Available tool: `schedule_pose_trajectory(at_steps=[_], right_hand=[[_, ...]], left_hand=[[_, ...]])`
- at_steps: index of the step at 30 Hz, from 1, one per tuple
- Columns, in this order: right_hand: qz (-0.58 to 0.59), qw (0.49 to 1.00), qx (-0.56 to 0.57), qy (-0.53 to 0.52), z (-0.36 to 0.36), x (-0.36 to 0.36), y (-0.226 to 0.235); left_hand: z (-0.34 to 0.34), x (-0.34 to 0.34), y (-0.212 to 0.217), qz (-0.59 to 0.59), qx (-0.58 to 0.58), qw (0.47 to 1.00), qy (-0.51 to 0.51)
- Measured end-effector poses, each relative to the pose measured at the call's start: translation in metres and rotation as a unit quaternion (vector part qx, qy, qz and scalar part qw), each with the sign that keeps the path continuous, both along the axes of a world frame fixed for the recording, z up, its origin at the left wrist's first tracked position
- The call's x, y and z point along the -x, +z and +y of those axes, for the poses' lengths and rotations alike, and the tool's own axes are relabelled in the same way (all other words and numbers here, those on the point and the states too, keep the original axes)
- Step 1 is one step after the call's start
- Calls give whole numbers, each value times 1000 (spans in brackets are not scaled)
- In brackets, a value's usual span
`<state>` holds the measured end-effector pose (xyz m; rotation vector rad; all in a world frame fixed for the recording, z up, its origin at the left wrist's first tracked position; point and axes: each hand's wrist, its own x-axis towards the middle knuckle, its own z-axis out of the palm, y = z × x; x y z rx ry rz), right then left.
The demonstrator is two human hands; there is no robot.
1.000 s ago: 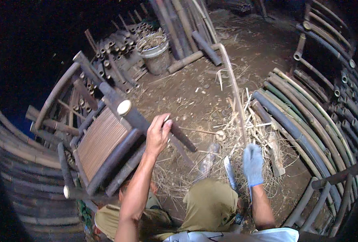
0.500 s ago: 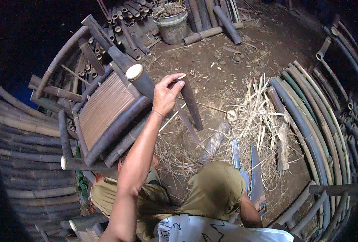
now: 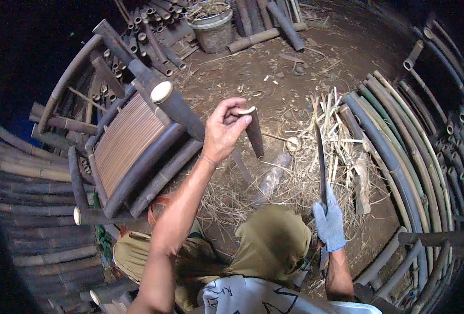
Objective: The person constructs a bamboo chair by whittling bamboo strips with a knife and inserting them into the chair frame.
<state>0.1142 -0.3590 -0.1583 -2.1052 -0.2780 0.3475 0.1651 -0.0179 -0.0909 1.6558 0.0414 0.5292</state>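
Note:
My bare left hand (image 3: pixel 223 130) pinches the top end of a dark split bamboo piece (image 3: pixel 254 136), which hangs down with its pale cut end up between thumb and fingers. My right hand (image 3: pixel 329 222), in a grey-blue glove, is closed around the handle of a long, narrow machete (image 3: pixel 322 159). Its blade points up and away from me, to the right of the bamboo piece and apart from it. The handle is mostly hidden by the glove. A short, worn log (image 3: pixel 272 178) lies on the ground between my hands.
A bamboo chair (image 3: pixel 127 141) with a slatted panel stands at the left. Pale shavings (image 3: pixel 331 128) are heaped at the centre right. Long bamboo poles (image 3: pixel 394 152) lie along the right. A bucket (image 3: pixel 211 34) of scraps and stacked bamboo stand at the back.
My right hand has come up from beside my knee, bringing the machete upright into view. My left hand has shifted slightly right, and the bamboo piece has turned in it.

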Motion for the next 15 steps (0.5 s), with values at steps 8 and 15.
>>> schedule_pose_trajectory(at_steps=[8,15], right_hand=[[-177,978,-15,111,67,-20,100],[-204,969,26,136,91,-15,86]], left_hand=[[-30,21,-3,-22,-111,993,-29],[-41,34,4,-34,-181,983,-12]])
